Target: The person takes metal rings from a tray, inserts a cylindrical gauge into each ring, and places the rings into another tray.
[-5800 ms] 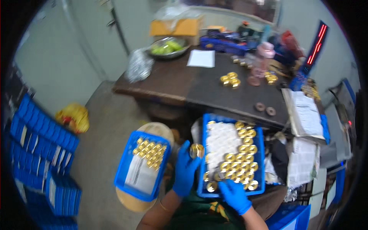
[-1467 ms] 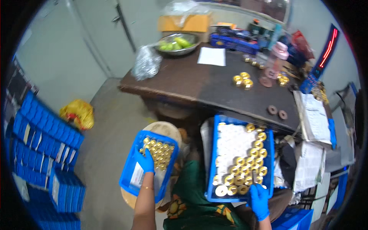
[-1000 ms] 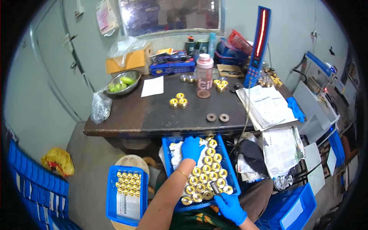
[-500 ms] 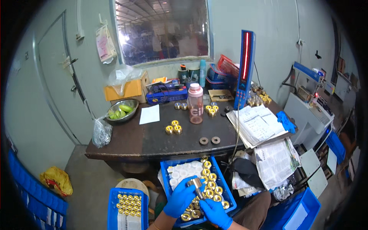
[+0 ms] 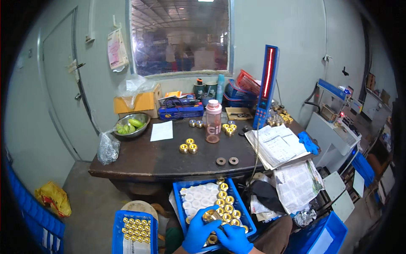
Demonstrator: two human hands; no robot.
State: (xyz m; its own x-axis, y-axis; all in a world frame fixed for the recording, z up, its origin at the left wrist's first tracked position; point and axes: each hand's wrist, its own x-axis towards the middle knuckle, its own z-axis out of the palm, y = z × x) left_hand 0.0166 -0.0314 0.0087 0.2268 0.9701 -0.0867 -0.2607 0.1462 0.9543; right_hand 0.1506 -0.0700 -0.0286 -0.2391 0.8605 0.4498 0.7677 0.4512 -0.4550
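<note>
Item: one brass ring (image 5: 211,215), raised above the near side of a blue tray (image 5: 243,203). Left hand (image 5: 197,232): a second ago down among the tray's white pieces (image 5: 198,197), now up with fingers curled, gripping the ring. Right hand (image 5: 235,239): fingers bent, just beside the ring; the metal tool seen half a second ago is largely hidden, its grip cannot be told. Meaning, by judgement: this piece is being worked by both hands. From the hands: smaller blue tray (image 5: 154,229) of brass rings, 9 o'clock, on a stool (image 5: 138,206); dark desk (image 5: 169,157), 12 o'clock, with pink-capped bottle (image 5: 213,122); papers (image 5: 275,146), 1 o'clock; steel bowl (image 5: 141,131) of green produce, 11 o'clock; window (image 5: 182,38), 12 o'clock, beyond the desk
</note>
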